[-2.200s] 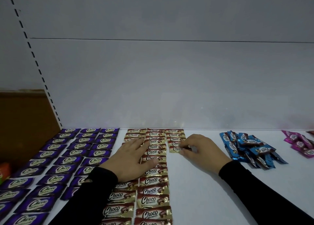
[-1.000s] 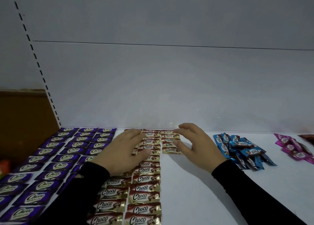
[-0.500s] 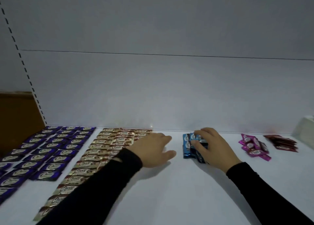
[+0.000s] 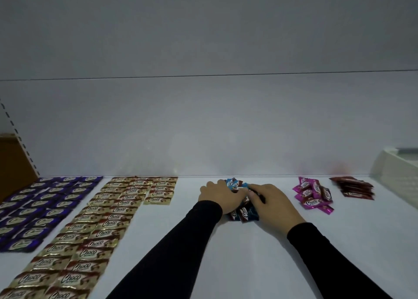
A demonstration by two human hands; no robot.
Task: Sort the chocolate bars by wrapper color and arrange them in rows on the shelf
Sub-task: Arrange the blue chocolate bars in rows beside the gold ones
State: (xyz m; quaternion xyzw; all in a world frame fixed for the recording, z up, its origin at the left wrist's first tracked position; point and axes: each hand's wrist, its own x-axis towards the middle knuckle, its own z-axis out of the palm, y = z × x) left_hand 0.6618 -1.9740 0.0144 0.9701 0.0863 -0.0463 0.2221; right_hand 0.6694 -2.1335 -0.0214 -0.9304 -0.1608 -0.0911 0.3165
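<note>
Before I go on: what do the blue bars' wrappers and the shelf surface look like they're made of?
Blue bars: thin glossy film, probably plastic or foil laminate, judging by the sheen and crinkled ends. Shelf: smooth, matte white board, likely painted metal or laminate; the look doesn't settle which.

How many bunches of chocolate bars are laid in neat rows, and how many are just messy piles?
Neat rows: 2 (purple-wrapped chocolate bars, gold-wrapped chocolate bars)
Messy piles: 3 (blue-wrapped chocolate bars, pink-wrapped chocolate bars, dark red-wrapped chocolate bars)
Total: 5 bunches
</note>
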